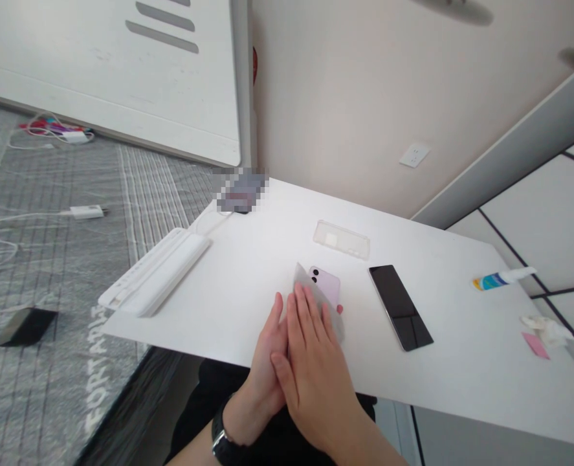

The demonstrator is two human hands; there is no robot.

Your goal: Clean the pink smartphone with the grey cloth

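Note:
My right hand [316, 369] lies flat on a translucent sheet [312, 291], which covers part of a pink smartphone [326, 286] lying back up with its dual camera showing. The phone's lower part is hidden under the sheet and hand. My left hand [267, 356], with a black wristwatch [222, 435], presses beside the right hand, at the sheet's near edge. A clear phone case [342, 239] lies just beyond the pink phone, and a black-screened smartphone [400, 307] lies to the right, apart from both hands.
The white tabletop [228, 310] holds a long white ribbed object [154, 272], a blue-and-white tube [503, 279], a pink card [535, 344] and crumpled tissue [546, 330]. Left of the table, a grey mat [73, 259] carries cables, a white charger [87, 211] and a black object [26, 327].

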